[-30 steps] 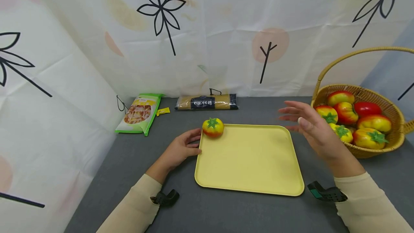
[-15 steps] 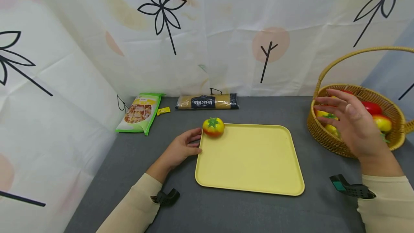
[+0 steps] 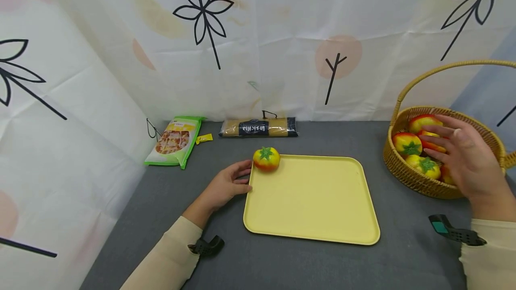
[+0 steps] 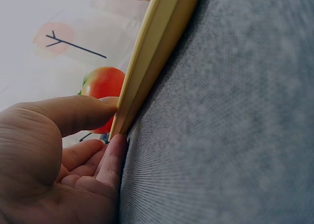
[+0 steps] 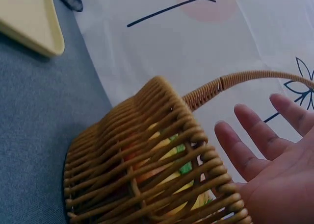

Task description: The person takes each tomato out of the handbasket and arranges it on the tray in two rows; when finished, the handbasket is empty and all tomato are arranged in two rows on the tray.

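My left hand (image 3: pixel 224 187) holds the left edge of a yellow tray (image 3: pixel 314 200). In the left wrist view the thumb (image 4: pixel 83 113) lies on the tray's rim and a fingertip meets its outer side. A red-and-yellow tomato (image 3: pixel 266 159) with a green star-shaped top sits on the tray's back left corner. Over the right part of a wicker basket (image 3: pixel 403 171) hovers my right hand (image 3: pixel 473 169), fingers spread and slightly bent, holding nothing. Several red and yellow fruits (image 3: pixel 423 166) lie in the basket; the hand hides some of them.
At the back left lie a green-edged snack bag (image 3: pixel 174 140) and a small yellow packet (image 3: pixel 204 138). A pasta packet (image 3: pixel 258 127) lies behind the tray, along the patterned cloth wall (image 3: pixel 282 48). The basket's handle (image 3: pixel 451 65) arches high.
My right hand has moved rightward from beside the tray to over the basket, uncovering the fruits on its left side. The left hand, tray and tomato have stayed in place.
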A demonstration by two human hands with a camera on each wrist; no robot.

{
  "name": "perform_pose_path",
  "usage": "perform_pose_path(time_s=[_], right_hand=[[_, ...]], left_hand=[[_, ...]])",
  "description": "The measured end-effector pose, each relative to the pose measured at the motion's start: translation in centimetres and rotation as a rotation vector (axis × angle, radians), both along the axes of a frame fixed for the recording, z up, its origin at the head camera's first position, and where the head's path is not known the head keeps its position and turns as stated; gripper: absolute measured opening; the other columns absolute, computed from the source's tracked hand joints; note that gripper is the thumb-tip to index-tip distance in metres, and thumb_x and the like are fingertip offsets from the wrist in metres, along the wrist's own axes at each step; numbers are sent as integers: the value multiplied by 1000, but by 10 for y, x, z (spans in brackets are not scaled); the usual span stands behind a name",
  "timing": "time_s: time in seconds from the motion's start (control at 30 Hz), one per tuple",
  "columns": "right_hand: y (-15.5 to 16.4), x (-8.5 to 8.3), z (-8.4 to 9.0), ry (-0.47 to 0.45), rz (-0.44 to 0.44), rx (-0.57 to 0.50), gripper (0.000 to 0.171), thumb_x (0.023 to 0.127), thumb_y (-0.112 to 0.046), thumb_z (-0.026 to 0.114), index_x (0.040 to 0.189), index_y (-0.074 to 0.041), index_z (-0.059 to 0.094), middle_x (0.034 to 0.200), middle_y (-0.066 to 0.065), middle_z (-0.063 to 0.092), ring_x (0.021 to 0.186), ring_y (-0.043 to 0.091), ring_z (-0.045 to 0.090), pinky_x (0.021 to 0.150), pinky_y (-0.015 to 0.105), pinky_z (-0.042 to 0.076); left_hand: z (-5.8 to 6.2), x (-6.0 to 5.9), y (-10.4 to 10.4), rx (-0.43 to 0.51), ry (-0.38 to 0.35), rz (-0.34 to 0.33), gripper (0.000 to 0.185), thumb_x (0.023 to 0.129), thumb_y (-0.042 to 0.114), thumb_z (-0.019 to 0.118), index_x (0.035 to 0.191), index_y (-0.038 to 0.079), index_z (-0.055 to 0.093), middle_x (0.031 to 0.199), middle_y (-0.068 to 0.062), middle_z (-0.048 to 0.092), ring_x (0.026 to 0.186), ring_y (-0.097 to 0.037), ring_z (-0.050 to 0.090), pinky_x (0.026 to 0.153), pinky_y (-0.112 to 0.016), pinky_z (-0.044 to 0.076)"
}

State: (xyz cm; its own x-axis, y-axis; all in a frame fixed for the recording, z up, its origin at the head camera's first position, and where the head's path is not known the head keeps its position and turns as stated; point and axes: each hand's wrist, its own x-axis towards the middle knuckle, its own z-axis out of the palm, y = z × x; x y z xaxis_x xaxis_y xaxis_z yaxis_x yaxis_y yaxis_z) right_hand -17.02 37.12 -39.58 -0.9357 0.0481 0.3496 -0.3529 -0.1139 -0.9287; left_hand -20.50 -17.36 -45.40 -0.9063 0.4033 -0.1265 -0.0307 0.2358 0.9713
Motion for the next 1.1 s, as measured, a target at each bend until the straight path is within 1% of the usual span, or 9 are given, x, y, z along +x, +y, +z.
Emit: perform_pose_path(time_s=[0.17,0.3,0.4,0.5,0.63,0.73,0.9,0.97,1.1], right_hand=[[4,0,-4,-57,-51,83,44,117,-9,44,160,-20,49,146,-2,52,126,13,49,97,18,41],[4,0,-4,-106,-167,332,46,119,-17,44,164,-28,45,140,-14,50,122,5,47,105,15,36],[4,1,-4,-139,-215,506,50,119,-22,44,169,-25,39,139,-17,47,123,5,46,102,12,37],[4,1,-2,-171,-209,596,55,118,-26,46,171,-14,35,141,-2,48,119,2,45,90,6,39],[4,0,2,-201,-183,676,60,118,-29,47,170,-6,31,151,29,39,111,-3,42,85,4,38],[4,2,5,-218,-157,720,61,117,-27,48,169,-2,30,155,40,33,118,11,46,88,8,38],[4,3,11,-278,-116,815,70,114,-25,59,165,8,26,153,44,35,131,63,39,75,13,45],[5,3,14,-297,-116,867,75,111,-26,66,163,11,27,152,45,37,129,69,39,65,14,45],[9,3,17,-290,-141,975,78,107,-25,75,159,14,33,148,46,42,124,68,45,64,26,54]], left_hand=[[0,0,1,-2,-2,4,80,95,-8,78,166,-2,40,165,-21,45,149,-36,47,118,-48,46],[0,0,1,-1,-2,6,81,95,-9,78,166,-2,40,165,-21,45,149,-36,47,117,-47,46],[1,0,1,0,-4,7,81,95,-9,78,166,-2,40,165,-21,45,149,-36,47,117,-47,46],[1,0,2,0,-4,6,81,95,-9,78,166,-2,40,165,-21,45,149,-36,47,117,-48,46],[0,-1,2,0,-1,7,81,95,-9,78,166,-2,40,166,-21,44,149,-36,47,117,-47,47],[0,-1,2,6,-3,7,81,95,-10,78,166,-2,40,166,-21,44,149,-37,47,116,-46,47],[0,0,2,11,-8,6,81,95,-11,78,166,-3,39,166,-22,44,149,-37,47,116,-46,47],[1,0,2,7,-10,10,81,95,-10,77,166,-3,39,166,-22,44,149,-37,47,116,-46,47],[1,1,2,2,-14,15,81,95,-10,77,166,-3,39,166,-22,44,149,-37,47,116,-46,47]])
